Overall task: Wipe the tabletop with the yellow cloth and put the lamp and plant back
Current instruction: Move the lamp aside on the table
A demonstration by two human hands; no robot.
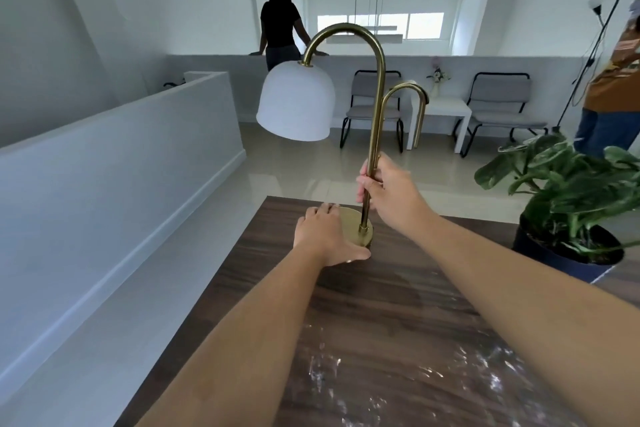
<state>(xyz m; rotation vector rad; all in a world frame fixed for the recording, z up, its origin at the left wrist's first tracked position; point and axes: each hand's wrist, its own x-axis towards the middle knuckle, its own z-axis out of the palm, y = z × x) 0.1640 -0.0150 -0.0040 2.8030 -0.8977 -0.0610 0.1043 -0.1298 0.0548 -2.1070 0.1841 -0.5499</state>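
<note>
A brass lamp [375,107] with a white dome shade [296,102] stands near the far edge of the dark wood tabletop [398,305]. My right hand [388,187] is wrapped around its thin stem, low down. My left hand [325,236] cups the round brass base [358,224] from the left side. The plant [571,184], leafy green in a dark blue pot [554,256], sits at the table's far right. Wet streaks shine on the near part of the tabletop. No yellow cloth is in view.
The table's far edge and left edge drop to a glossy tiled floor. A low white wall runs along the left. Two grey chairs [374,104] and a small white table [440,111] stand beyond. One person [280,28] stands at the back, another [613,80] at the right.
</note>
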